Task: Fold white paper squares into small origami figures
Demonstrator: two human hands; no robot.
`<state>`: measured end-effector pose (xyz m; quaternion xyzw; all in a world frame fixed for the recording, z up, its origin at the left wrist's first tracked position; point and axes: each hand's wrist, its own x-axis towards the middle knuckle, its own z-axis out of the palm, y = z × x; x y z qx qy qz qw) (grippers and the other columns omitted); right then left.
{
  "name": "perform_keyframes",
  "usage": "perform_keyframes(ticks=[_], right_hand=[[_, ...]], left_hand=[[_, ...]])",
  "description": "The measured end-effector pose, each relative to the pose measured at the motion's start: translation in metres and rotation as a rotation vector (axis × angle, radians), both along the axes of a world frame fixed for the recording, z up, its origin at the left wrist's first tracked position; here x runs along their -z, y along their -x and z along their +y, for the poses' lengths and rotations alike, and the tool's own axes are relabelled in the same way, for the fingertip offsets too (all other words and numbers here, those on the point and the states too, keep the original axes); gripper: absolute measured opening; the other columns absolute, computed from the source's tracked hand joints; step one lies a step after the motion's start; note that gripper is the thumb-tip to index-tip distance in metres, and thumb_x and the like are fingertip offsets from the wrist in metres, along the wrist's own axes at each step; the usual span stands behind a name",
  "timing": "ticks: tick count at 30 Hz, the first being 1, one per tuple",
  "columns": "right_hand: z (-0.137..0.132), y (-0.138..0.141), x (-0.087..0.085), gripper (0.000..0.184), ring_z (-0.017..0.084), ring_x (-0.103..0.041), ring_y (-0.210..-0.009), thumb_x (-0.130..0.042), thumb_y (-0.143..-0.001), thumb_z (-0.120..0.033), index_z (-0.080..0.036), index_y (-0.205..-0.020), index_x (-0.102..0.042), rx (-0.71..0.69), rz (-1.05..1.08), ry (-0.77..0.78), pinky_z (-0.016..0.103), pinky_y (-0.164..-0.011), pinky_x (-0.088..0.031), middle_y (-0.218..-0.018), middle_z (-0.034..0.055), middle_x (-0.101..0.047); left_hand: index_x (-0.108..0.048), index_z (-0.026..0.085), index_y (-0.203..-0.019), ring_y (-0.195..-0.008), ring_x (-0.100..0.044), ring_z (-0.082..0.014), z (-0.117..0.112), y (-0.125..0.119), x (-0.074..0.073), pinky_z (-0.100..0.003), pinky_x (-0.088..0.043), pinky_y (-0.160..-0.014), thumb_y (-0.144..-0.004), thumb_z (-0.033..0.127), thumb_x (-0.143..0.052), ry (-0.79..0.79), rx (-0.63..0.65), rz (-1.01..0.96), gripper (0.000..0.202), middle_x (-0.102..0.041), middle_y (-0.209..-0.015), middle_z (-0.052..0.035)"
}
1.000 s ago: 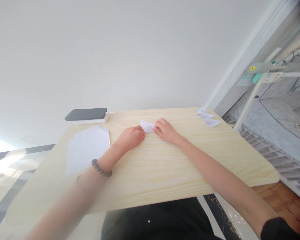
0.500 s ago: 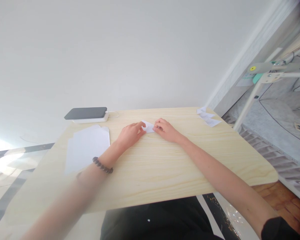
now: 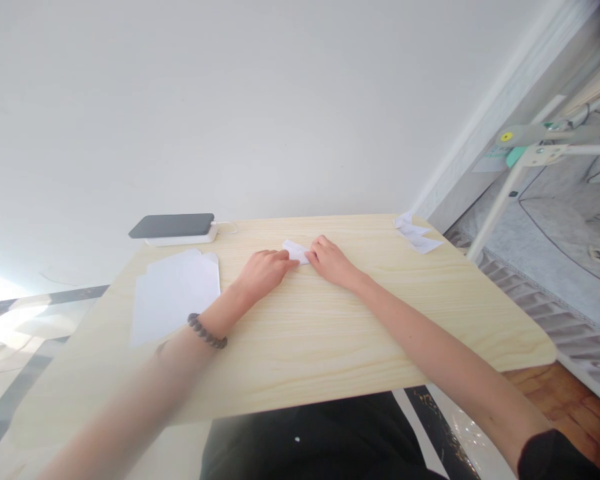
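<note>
A small folded piece of white paper (image 3: 296, 251) lies on the wooden table between my hands, near the far side. My left hand (image 3: 266, 270), with a dark bead bracelet at the wrist, pinches its left end, the thumb reaching along the near edge. At the right end my right hand (image 3: 330, 260) has its fingers curled together on the paper. The fingers cover both ends, so the full shape of the fold is hidden.
Left on the table (image 3: 290, 360) is a stack of white sheets (image 3: 177, 293). Behind it, a dark phone (image 3: 173, 226) rests on a white block (image 3: 183, 241) with a cable. Several folded paper pieces (image 3: 417, 235) lie at the far right corner. A white metal frame (image 3: 500, 203) stands beyond.
My left thumb has moved right along the paper's near edge, and the left fingers have closed down on it. My right fingers have curled in more. The paper's outline looks narrower.
</note>
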<state>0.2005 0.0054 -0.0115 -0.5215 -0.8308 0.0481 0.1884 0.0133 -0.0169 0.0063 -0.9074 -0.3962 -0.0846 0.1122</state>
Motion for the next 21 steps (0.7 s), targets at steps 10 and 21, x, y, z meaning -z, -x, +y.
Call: perform_keyframes(ticks=[10,21], right_hand=[[-0.0012,-0.0011,-0.0028,0.020,0.013,-0.050,-0.078,-0.036,-0.084,-0.025,-0.016,-0.069,-0.047,-0.001,0.061,0.036,0.028,-0.079,-0.040,-0.090,0.0074,-0.048],[0.0003,-0.0074,-0.0005,0.016,0.012,-0.049,-0.078,-0.040,-0.081,-0.023,-0.018,-0.066,-0.042,-0.063,0.160,0.057,0.027,-0.079,-0.039,-0.086,0.0043,-0.046]], left_hand=[[-0.063,0.025,-0.097,-0.062,-0.055,-0.0136,-0.0011,0.0025,-0.0036,-0.024,-0.030,-0.050,-0.083,0.018,-0.037,0.014,0.006,0.012,0.030,-0.061,-0.081,-0.0030],[-0.064,0.025,-0.097,-0.069,-0.059,-0.0158,-0.0037,0.0015,-0.0073,-0.026,-0.037,-0.055,-0.084,0.026,-0.037,0.050,-0.011,-0.009,0.030,-0.062,-0.091,-0.0031]])
